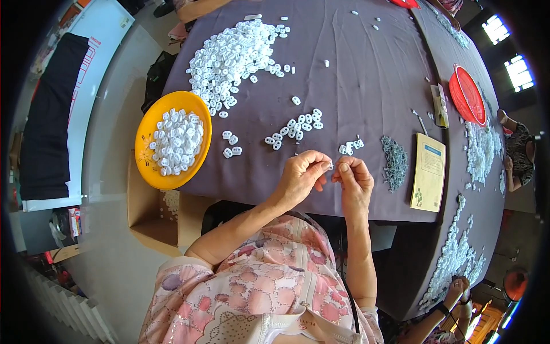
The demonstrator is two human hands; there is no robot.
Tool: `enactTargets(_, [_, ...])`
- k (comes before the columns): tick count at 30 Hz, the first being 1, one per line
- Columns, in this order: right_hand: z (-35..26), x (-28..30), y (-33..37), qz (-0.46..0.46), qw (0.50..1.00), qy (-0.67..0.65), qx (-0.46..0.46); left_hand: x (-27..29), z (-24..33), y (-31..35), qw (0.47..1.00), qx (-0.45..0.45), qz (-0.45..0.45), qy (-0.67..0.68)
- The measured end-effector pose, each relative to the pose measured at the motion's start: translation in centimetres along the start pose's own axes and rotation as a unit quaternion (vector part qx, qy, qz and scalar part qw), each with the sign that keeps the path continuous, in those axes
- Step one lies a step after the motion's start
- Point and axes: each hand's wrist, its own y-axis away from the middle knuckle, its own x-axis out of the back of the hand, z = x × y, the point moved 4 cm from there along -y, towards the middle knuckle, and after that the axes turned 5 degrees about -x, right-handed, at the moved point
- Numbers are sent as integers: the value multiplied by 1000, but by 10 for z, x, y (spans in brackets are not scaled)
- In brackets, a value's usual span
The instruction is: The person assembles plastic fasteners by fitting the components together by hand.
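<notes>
Close together over the table's front edge, both of my hands are pinched. My left hand (303,176) grips a small white plastic piece (330,165) between thumb and fingertips. Beside it, my right hand (353,182) has thumb and forefinger pressed together; whatever lies between them is too small to tell. Just beyond the hands is a small cluster of white pieces (350,147). Farther left lies a loose group of white oval two-hole pieces (299,125). To the right of my right hand sits a pile of small grey slender parts (395,164).
A large heap of white oval pieces (229,60) covers the far left. A yellow plate (144,163) of such pieces stands at the left edge, above an open cardboard box (150,226). A tan notebook (428,172) lies right. Red baskets (458,94) and other people's hands (455,292) are beyond.
</notes>
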Motion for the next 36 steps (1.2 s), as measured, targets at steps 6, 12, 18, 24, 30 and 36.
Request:
enactTargets(6, [5,-2,3,-21,1000,-9,-13,-5,-1,2,1000,10,-2,-1])
enactTargets(12, [6,-2,2,-31,999,-7,-15,-2,-2,2,1000,11,1,-8])
enactTargets(18, [9,1,1,-36,999,-5,-11,-3,-1,2,1000,14,1,-22])
enactTargets(24, [8,-3,2,-49,999,17,15,-3,-1,1,999,14,2,-38])
enactTargets(30, [13,-4,3,-17,996,81,37,-3,-3,1,999,-4,5,-54])
enactTargets(36, [17,-8,2,-25,985,168,43,4,-7,4,998,-17,19,-58])
